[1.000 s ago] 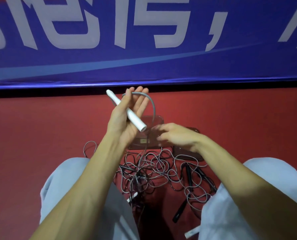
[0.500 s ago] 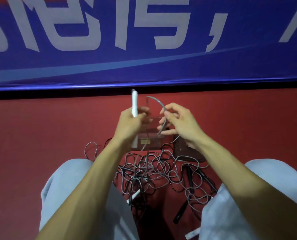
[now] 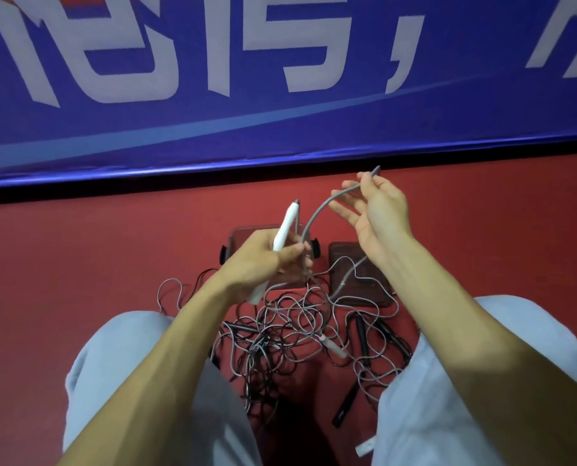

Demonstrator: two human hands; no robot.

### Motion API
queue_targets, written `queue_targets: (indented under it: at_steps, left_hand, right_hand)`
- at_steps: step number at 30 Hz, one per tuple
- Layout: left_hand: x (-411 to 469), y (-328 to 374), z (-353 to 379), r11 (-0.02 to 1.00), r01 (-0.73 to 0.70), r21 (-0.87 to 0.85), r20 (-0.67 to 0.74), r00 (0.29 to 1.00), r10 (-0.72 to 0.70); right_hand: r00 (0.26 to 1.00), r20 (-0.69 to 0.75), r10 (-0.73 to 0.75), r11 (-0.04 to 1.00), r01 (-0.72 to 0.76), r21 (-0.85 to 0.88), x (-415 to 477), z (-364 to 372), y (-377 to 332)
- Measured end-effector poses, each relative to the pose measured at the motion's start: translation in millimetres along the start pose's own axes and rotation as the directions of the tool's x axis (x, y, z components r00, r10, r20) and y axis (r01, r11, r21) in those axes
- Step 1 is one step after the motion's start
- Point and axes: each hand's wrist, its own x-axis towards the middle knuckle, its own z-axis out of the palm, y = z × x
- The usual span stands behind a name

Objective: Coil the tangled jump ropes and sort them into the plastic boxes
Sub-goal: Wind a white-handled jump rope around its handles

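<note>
Left hand (image 3: 263,264) is clenched round a white handle (image 3: 286,225), which sticks up and away from the fist with its tapered tip highest and its butt end showing below the wrist. Right hand (image 3: 379,216) is raised higher and farther out, palm turned inward. Its thumb and forefinger pinch the grey rope (image 3: 315,215) while the other fingers spread loosely. That rope leaves the tip of the handle, drops past the left fingers, then arcs up across the gap to the right fingertips, where a short end pokes out above them.

Just beyond and under the left hand sits a clear box (image 3: 243,235) with dark latches on its sides, partly hidden by the fist. A second box (image 3: 342,255), darker, lies beneath the right wrist with a strand of grey cord across it.

Below both hands, between the pale trouser legs (image 3: 112,364), the tangle of ropes (image 3: 290,322) sprawls on the red floor (image 3: 95,264), grey and black cords looped through one another. A small white handle (image 3: 335,348) lies in the tangle under the right forearm. One black handle (image 3: 361,331) lies just to its right and another (image 3: 346,403) lies nearer the body. Far past the hands hangs a blue banner (image 3: 314,122) with large white characters.
</note>
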Motion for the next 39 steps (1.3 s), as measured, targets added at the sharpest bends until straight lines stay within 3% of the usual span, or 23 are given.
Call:
queue_targets:
  at_steps: [5, 9, 14, 21, 24, 28, 33, 36, 39]
  left_hand:
    - [6.0, 2.1, 2.8, 0.970, -0.105, -0.218, -0.172, 0.983, 0.067]
    - [5.2, 9.7, 3.0, 0.898, -0.199, -0.392, -0.271, 0.958, 0.094]
    - [3.6, 16.9, -0.7, 0.781, -0.255, -0.571, -0.339, 0.939, 0.058]
    - [3.6, 21.7, -17.3, 0.549, -0.325, -0.770, -0.360, 0.932, 0.047]
    - [2.1, 22.7, -22.8, 0.462, -0.349, -0.815, -0.372, 0.927, 0.044]
    - [0.7, 21.9, -27.8, 0.411, -0.385, -0.826, -0.407, 0.913, 0.038]
    - [3.7, 16.9, -31.9, 0.477, -0.410, -0.777, -0.454, 0.891, 0.026]
    - [8.0, 12.3, -29.1, 0.651, -0.366, -0.665, -0.463, 0.886, 0.025]
    - [10.5, 7.6, -23.5, 0.844, -0.225, -0.486, -0.409, 0.913, 0.008]
  right_hand:
    - [0.998, 0.028, 0.058, 0.998, -0.059, 0.036, 3.2, 0.1, 0.4]
    - [0.991, 0.090, 0.102, 0.972, -0.081, -0.219, 1.3, -1.3, 8.4]
    - [0.951, 0.208, 0.228, 0.782, -0.051, -0.621, -3.5, -1.3, 25.4]
    - [0.783, 0.313, 0.537, 0.564, -0.058, -0.823, -13.5, 1.0, 55.7]
    - [0.781, 0.331, 0.530, 0.585, -0.053, -0.809, -15.9, 2.3, 64.9]
    - [0.861, 0.318, 0.398, 0.655, -0.024, -0.755, -13.3, 4.7, 67.4]
    - [0.930, 0.268, 0.254, 0.733, -0.004, -0.680, -9.7, 2.8, 58.9]
    - [0.956, 0.208, 0.206, 0.792, -0.038, -0.609, -9.3, 4.1, 51.0]
    - [0.970, 0.151, 0.192, 0.857, -0.091, -0.507, -6.9, 4.8, 38.1]
